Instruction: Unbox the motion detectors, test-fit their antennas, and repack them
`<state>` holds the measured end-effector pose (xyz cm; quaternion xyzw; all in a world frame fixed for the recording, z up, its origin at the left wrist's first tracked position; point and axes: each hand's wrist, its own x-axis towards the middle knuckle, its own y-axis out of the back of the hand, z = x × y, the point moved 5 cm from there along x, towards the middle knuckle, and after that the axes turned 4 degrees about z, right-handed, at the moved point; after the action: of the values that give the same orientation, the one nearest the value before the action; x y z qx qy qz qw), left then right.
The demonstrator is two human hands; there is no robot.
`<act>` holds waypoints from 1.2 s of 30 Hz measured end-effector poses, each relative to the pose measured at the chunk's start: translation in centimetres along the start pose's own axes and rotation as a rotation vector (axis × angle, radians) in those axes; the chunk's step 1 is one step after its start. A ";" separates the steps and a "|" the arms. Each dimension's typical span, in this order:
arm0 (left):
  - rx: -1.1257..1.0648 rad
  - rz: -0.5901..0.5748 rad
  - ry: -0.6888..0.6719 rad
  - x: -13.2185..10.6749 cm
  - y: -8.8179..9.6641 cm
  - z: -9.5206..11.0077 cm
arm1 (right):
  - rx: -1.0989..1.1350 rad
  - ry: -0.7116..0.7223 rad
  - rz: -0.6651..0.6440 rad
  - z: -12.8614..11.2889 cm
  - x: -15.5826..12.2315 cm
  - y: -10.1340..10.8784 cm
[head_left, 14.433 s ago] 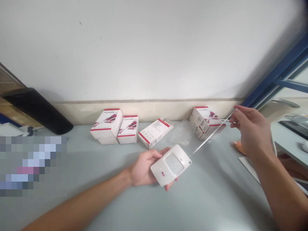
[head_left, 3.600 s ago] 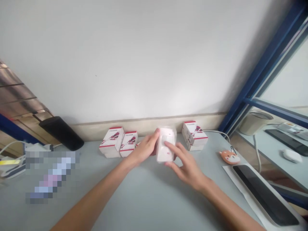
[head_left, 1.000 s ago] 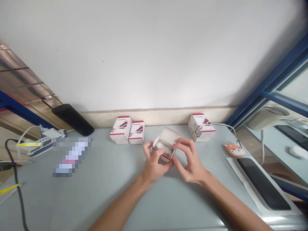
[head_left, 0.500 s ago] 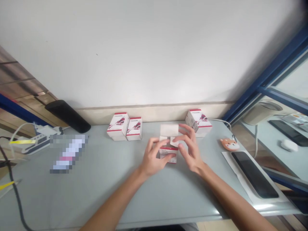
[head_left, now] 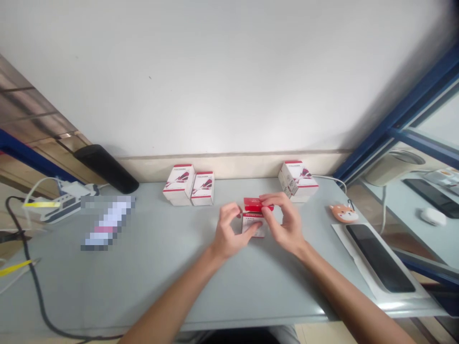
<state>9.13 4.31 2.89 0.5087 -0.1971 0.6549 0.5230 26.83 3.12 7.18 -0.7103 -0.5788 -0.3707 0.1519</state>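
Observation:
A small white carton (head_left: 251,220) with red trim stands on the table in front of me, its red lid flap (head_left: 251,202) raised and partly folded over. My left hand (head_left: 228,235) grips the carton from the left, thumb against the front face and fingers curled behind its left side. On the right, my right hand (head_left: 288,223) pinches the edge of the lid flap between thumb and fingers. The inside of the carton is hidden from view.
Two similar cartons (head_left: 179,184) stand by the wall at left, and more cartons (head_left: 299,181) at right. A black cylinder (head_left: 107,168), power strip (head_left: 68,203) and pixelated object (head_left: 109,222) lie left. An orange animal-faced case (head_left: 344,213) and a phone (head_left: 380,258) lie right.
The lid flap has tipped forward from upright, so its red outer side now shows. My right hand has moved from the side flap to the lid. My left hand stays on the carton.

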 end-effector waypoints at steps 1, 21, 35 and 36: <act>-0.007 -0.009 -0.005 0.1 0.1 -0.1 | 0.024 -0.006 -0.031 0.1 0.1 0.0; 0.218 0.334 0.342 5.0 6.9 -7.9 | -0.430 0.066 -0.040 2.8 0.2 -5.3; 0.166 0.408 0.816 1.9 11.5 -17.8 | -0.507 0.315 -0.315 3.0 3.6 -21.5; 0.164 0.406 0.827 1.8 11.5 -17.7 | -0.509 0.310 -0.315 2.9 3.8 -21.7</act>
<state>-9.06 14.88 0.48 0.1956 -0.0155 0.9051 0.3771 7.79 13.83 3.28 -0.5626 -0.5403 -0.6258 -0.0032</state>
